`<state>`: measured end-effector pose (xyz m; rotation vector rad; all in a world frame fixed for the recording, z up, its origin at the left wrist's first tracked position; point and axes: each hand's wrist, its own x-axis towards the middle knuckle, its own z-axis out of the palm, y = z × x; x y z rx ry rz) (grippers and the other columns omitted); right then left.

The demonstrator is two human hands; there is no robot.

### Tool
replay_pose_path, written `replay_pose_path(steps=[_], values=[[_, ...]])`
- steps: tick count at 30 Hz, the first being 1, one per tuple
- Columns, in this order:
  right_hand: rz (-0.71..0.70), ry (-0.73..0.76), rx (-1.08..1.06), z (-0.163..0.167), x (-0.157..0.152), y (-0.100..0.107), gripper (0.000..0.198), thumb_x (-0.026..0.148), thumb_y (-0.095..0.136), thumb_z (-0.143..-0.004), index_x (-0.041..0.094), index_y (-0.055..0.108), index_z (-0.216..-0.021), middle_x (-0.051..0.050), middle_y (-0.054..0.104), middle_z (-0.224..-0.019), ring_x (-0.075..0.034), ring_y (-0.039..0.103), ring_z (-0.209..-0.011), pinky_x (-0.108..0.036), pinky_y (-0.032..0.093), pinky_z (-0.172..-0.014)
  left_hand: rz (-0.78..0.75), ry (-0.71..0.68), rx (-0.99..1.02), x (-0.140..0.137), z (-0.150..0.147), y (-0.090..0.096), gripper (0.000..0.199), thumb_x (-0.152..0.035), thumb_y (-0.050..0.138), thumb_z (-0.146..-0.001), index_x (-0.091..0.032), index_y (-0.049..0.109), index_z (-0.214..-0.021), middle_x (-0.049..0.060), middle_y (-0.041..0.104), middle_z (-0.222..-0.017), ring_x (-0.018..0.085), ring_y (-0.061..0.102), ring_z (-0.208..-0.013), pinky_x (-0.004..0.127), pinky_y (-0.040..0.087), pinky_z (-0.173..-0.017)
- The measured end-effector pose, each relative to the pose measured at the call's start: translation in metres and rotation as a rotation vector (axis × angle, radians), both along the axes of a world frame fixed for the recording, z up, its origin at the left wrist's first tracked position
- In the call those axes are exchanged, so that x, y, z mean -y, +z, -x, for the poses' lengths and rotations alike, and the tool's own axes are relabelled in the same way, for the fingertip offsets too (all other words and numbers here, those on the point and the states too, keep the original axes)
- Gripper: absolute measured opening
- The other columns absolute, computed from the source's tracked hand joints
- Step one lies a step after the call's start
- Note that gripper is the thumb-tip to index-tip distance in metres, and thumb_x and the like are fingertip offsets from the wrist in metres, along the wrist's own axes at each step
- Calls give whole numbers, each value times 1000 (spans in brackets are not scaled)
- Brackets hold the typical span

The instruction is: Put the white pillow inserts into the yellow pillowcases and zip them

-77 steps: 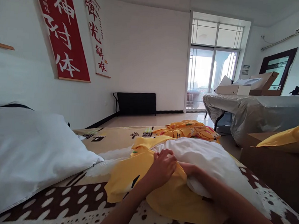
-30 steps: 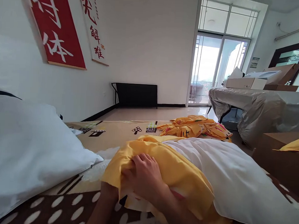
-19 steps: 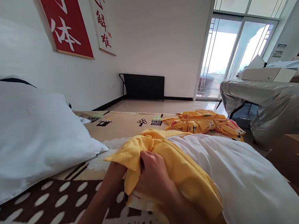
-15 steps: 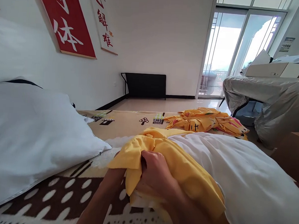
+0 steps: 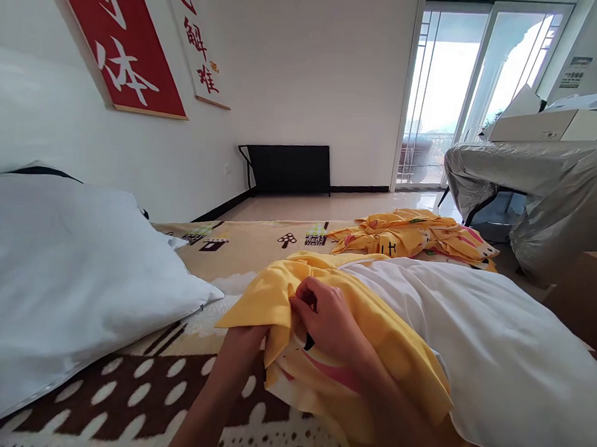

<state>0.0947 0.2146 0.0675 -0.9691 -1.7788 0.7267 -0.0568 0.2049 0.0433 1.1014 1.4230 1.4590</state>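
The yellow cover point(image 5: 397, 342) lies in front of you on a patterned blanket point(image 5: 250, 238), bunched and loosely folded, with a pink and black print on its near side. Your right hand point(image 5: 328, 312) pinches a fold of it between thumb and fingers. Your left hand point(image 5: 252, 336) reaches under its left flap, which hides the fingertips, so you cannot tell how they grip.

A white pillow point(image 5: 502, 347) spreads out to the right of the cover, one end tucked beneath it; whether that end sits inside, you cannot tell. Another white pillow point(image 5: 80, 279) lies to the left of the cover, well apart from it. Just beyond the cover is a heap of orange printed cloth point(image 5: 408, 234).

On the wall beyond the cover to the left, you can read 体 on a red scroll point(image 5: 125, 47) and 解难 on a white scroll point(image 5: 200, 51). Beyond the cover to the right, a carton point(image 5: 534, 126) stands on a plastic-draped table point(image 5: 537, 156), its contents hidden from you; a brown box point(image 5: 587, 299) is nearer.
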Motion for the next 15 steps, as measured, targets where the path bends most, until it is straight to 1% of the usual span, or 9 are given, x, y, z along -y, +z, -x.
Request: replay_pose_path(steps=[2,3,7,9,11,13,15], values=[[-28,-12,7,1,-3,-3,12,19,51,-83,19,48,-71,5,51,-63,-9,41,-57,-21,32,-56,-56,-17,-97,5,-3,4,31,-26,70,-56,-23,61,-86,1,66,-73,23,59,-88,26,48,-80],[-31,-15,4,2,-4,-4,12,19,50,-84,19,48,-72,4,51,-64,-9,42,-58,-21,32,-56,-67,-19,-108,6,-3,6,31,-25,70,-56,-23,61,-85,1,67,-74,24,59,-91,26,48,-81],[-21,-44,-19,4,-6,-5,15,23,50,-86,20,48,-71,3,53,-67,-10,45,-62,-22,34,-60,-27,-36,9,4,1,2,28,-25,70,-56,-22,61,-82,3,68,-74,27,59,-96,28,50,-76],[-20,-62,-21,3,-5,-5,16,24,50,-86,20,48,-72,3,54,-67,-10,45,-62,-22,35,-61,-8,-31,21,2,4,0,29,-23,73,-53,-21,62,-80,3,68,-74,28,59,-98,29,50,-79],[-26,-48,4,3,-3,-4,16,27,50,-88,19,50,-73,4,54,-68,-10,45,-62,-22,35,-60,-28,-24,41,1,7,1,30,-22,74,-51,-20,63,-78,3,69,-74,27,58,-99,29,50,-82],[-58,13,88,1,1,-3,20,31,50,-89,19,52,-74,3,56,-69,-10,47,-63,-22,35,-62,-41,-29,150,2,8,8,29,-24,74,-51,-19,63,-78,3,68,-72,27,59,-97,30,51,-79],[-137,89,221,1,5,-2,24,40,54,-87,19,55,-75,2,59,-75,-11,50,-71,-24,36,-68,-24,-36,300,4,10,16,26,-29,71,-55,-18,63,-77,3,67,-70,27,61,-91,30,53,-73]])
